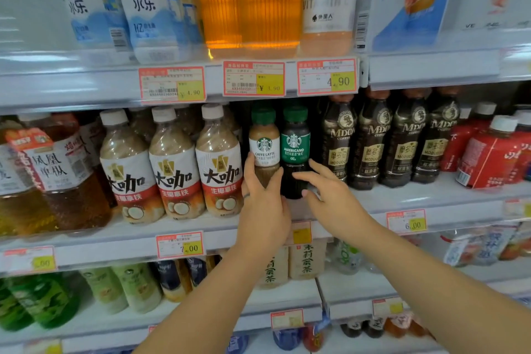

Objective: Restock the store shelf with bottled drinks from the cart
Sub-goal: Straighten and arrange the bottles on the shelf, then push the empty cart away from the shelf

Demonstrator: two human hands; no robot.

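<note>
While both hands are reaching to the middle shelf [373, 204], the left hand [263, 204] is wrapping its grip around the lower part of the latte bottle [263, 143], thumb on the left side and fingers on the right. That bottle is standing upright between the coconut lattes [172, 164] and the Americano bottle [295, 149], touching the latter. The right hand [330, 198] is lying against the Americano's dark lower body with fingers spread wide, thumb underneath, not closing around it. Dark coffee bottles [402, 140] are standing just to the right.
</note>
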